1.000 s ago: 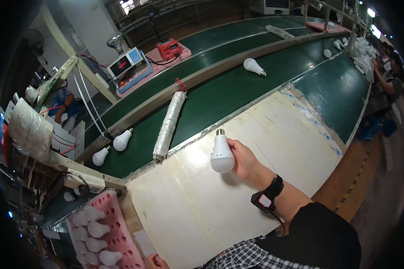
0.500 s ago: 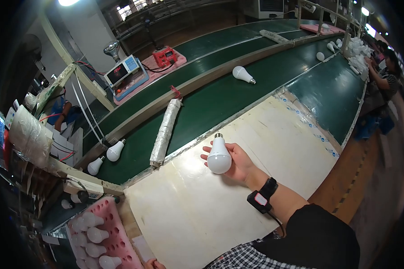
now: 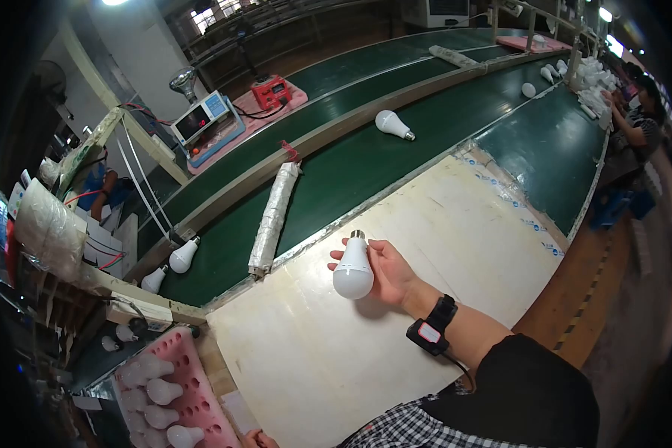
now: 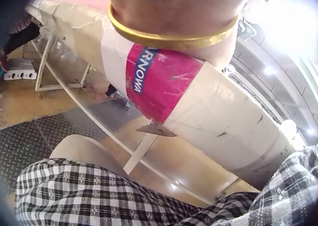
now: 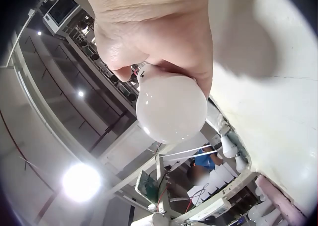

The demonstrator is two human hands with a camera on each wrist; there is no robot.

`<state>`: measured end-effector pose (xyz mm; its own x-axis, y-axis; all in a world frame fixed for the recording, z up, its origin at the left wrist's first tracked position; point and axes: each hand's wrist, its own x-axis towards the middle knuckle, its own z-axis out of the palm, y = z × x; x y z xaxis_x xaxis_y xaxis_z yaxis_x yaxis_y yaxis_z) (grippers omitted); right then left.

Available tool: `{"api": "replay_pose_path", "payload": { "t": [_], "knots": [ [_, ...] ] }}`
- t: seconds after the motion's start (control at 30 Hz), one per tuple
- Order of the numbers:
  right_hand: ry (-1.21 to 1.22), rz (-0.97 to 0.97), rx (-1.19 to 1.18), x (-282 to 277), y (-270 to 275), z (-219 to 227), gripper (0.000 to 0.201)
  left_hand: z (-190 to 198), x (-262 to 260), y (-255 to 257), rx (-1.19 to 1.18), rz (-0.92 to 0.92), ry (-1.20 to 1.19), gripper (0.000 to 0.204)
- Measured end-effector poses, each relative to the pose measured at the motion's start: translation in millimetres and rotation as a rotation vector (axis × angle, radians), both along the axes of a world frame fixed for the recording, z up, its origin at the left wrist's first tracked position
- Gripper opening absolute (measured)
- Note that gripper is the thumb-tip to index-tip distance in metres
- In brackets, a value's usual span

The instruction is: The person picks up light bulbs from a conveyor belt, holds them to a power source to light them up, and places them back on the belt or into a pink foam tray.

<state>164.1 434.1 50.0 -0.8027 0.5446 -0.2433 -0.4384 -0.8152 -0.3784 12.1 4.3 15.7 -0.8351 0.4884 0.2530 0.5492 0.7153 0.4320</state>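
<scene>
My right hand [image 3: 388, 275] holds a white light bulb [image 3: 353, 278] above the pale board on the bench. Its metal screw cap points up and away, and the round dome faces me. Fingertips show past the bulb's far side, with the thumb beside its neck. In the right wrist view the dome of the bulb [image 5: 171, 109] hangs beyond the palm. Only a bit of my left hand [image 3: 258, 440] shows at the head view's bottom edge, by the bench's near-left edge. The left wrist view shows its wrist with a gold bangle [image 4: 174, 41]; its fingers are hidden there.
A pink foam tray [image 3: 196, 373] with several bulbs stands at the left. Beyond the board [image 3: 396, 336] runs a green conveyor belt [image 3: 328, 179], carrying loose bulbs [image 3: 393, 125] and crossed by a wrapped bar [image 3: 275, 220]. Behind are a meter [image 3: 201, 119] and a red device [image 3: 271, 92].
My right hand has shifted left and slightly nearer with the bulb, its fingertips now showing on the bulb's far side. The bulb on the belt appears further left.
</scene>
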Motion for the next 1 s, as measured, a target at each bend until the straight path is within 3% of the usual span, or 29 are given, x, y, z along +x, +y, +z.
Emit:
{"api": "replay_pose_path", "payload": {
  "t": [0.2, 0.27, 0.4, 0.5, 0.57, 1.0],
  "knots": [
    [0.085, 0.051, 0.139, 8, 9, -17, 0.048, -3, 1, -1, -0.003, 0.012, -0.030, 0.018],
    [0.361, 0.173, 0.230, 11, 13, -21, 0.053, -5, -1, -3, -0.013, 0.024, -0.038, 0.018],
    [0.471, 0.217, 0.253, 13, 10, -15, 0.052, -6, -2, -4, -0.040, 0.008, -0.016, 0.019],
    [0.362, 0.144, 0.171, 6, 8, -10, 0.047, -6, -4, -3, -0.014, -0.011, 0.015, 0.018],
    [0.064, 0.007, 0.040, 3, 5, -3, 0.043, -4, -4, -7, -0.024, -0.014, 0.021, 0.018],
    [-0.076, -0.065, 0.066, 8, 12, -16, 0.046, 3, 3, 1, -0.015, 0.046, -0.093, 0.020]
  ]
}}
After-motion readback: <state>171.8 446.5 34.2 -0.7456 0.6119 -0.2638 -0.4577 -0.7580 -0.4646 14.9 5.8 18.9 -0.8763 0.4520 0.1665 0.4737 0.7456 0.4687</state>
